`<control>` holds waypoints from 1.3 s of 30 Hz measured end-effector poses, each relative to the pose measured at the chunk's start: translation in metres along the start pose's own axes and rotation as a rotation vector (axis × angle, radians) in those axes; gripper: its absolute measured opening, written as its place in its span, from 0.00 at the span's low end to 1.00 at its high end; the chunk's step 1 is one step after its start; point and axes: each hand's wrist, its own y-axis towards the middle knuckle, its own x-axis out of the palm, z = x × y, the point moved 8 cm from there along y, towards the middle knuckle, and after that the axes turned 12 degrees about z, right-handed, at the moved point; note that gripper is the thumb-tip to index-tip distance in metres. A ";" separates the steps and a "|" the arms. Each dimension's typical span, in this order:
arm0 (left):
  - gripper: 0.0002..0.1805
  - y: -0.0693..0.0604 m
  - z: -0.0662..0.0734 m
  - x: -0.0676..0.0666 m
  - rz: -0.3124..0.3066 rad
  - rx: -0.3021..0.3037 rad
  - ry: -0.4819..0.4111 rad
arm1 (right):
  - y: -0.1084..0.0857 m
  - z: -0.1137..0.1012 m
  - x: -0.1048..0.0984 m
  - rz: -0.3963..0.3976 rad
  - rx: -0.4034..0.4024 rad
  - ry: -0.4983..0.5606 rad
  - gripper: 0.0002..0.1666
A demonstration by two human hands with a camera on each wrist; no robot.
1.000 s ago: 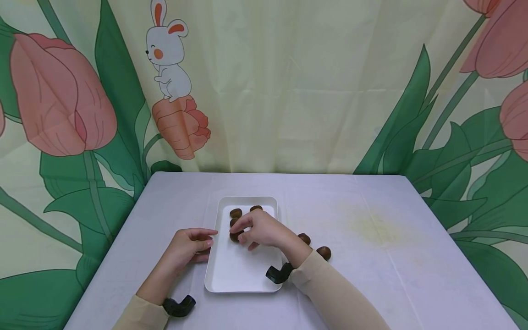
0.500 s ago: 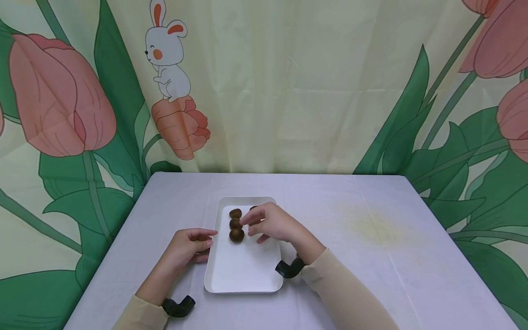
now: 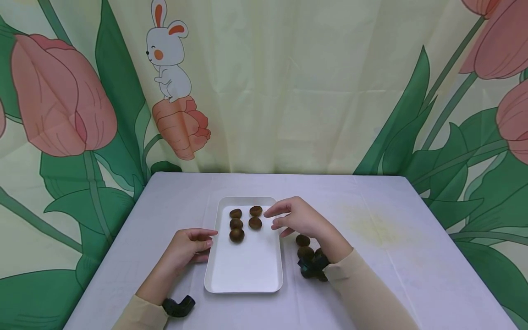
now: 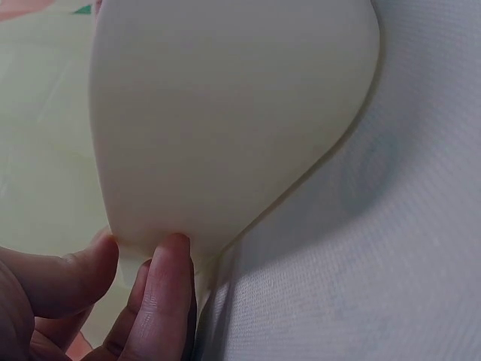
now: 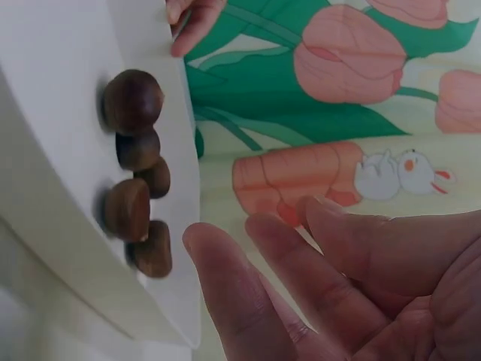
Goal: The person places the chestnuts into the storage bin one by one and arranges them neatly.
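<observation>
Several chestnuts (image 3: 305, 252) outside the tray (image 3: 243, 270) — partly hidden (black wrist camera (image 3: 308, 269)).

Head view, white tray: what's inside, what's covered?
Five chestnuts: rows of three and two. The tray floor beneath them is covered; the right hand hides part of the rim.

Head view: the black wrist device (image 3: 307, 269) obscures part of the chestnuts (image 3: 305, 252) right of centre; their count cannot be read. The right hand (image 3: 305, 221) covers part of the tray (image 3: 243, 275) at its upper-right edge. The bottom edge crops the left sleeve (image 3: 142, 316) and right sleeve (image 3: 367, 293). Left wrist view: the left hand (image 4: 75, 289) is cut off at lower left.
</observation>
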 end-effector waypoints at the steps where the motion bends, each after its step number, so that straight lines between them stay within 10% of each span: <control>1: 0.19 0.000 0.000 0.000 0.000 -0.001 0.002 | -0.001 0.001 -0.003 0.004 0.000 0.002 0.18; 19: 0.19 -0.001 0.003 0.000 0.007 -0.016 -0.001 | -0.012 0.041 -0.051 0.058 0.016 -0.110 0.18; 39: 0.18 -0.004 0.004 0.000 0.018 -0.007 0.001 | -0.015 0.076 -0.052 0.043 0.020 -0.259 0.17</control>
